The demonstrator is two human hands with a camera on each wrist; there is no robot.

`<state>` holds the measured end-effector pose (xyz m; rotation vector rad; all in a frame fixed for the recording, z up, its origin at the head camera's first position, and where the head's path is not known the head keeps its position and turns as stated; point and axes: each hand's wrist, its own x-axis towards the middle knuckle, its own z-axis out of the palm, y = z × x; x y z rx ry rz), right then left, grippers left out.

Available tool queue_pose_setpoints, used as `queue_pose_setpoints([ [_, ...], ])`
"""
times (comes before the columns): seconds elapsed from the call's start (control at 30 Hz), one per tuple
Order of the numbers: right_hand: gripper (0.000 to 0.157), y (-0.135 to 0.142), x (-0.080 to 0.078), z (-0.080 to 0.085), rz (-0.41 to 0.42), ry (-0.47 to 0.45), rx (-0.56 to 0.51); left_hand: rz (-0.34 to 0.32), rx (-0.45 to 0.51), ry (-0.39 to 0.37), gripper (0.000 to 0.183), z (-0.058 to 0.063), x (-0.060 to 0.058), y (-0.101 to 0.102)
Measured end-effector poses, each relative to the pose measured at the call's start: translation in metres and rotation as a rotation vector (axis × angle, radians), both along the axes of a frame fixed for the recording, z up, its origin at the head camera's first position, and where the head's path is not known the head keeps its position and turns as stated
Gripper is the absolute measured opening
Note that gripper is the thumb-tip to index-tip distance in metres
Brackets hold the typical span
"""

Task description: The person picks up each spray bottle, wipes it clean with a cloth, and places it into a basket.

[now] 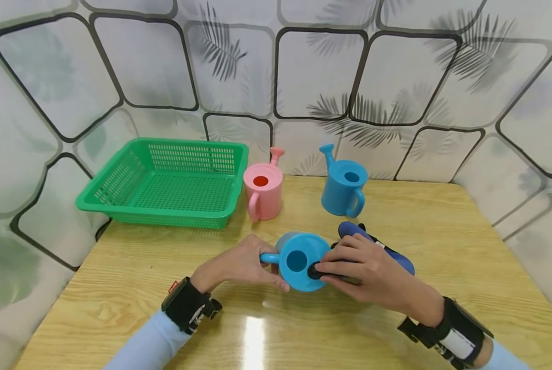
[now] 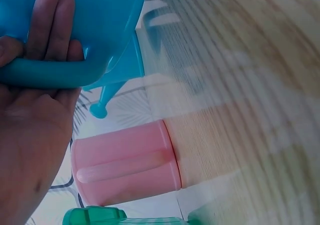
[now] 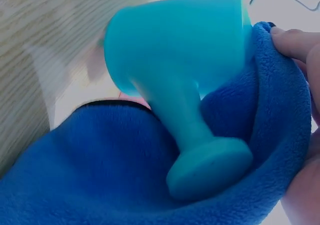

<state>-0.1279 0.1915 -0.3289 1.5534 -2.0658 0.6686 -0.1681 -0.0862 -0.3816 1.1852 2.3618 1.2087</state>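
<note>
Left hand (image 1: 248, 262) clamped on the handle (image 1: 270, 258) of a light-blue watering can (image 1: 304, 242), held over the table (image 1: 202, 339); right hand (image 1: 366, 264) pinches blue cloth (image 1: 402, 261) against its top; tugging could twist the can loose

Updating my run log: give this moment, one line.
Left hand: grips light-blue cylindrical plastic watering can | Right hand: holds blue plush cloth at can's rim
</note>
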Motion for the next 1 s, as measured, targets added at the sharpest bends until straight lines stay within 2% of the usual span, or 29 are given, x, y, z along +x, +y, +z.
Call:
queue_pose_setpoints([
  [0.1,0.029,-0.001,0.003,-0.001,-0.012,-0.007,0.036,0.008,0.012,-0.034,0.044,-0.001,-0.001,-0.002],
  [0.43,0.025,-0.005,0.007,-0.002,0.009,0.055,0.117,0.060,0.000,-0.075,0.047,0.001,-0.004,-0.001],
  [0.5,0.024,-0.005,0.007,-0.002,0.012,0.059,0.133,0.070,-0.003,-0.062,0.048,0.002,-0.004,-0.001],
  [0.67,0.028,-0.006,0.007,0.001,0.012,0.095,0.130,0.089,0.003,0.025,0.051,0.006,-0.004,0.001],
  [0.77,0.033,-0.005,0.006,0.003,-0.001,0.132,0.086,0.096,0.006,0.076,0.052,0.007,-0.003,0.003],
  [1.0,0.035,-0.001,-0.004,0.013,-0.038,0.188,-0.033,0.059,-0.009,0.158,0.050,0.011,0.002,0.007],
])
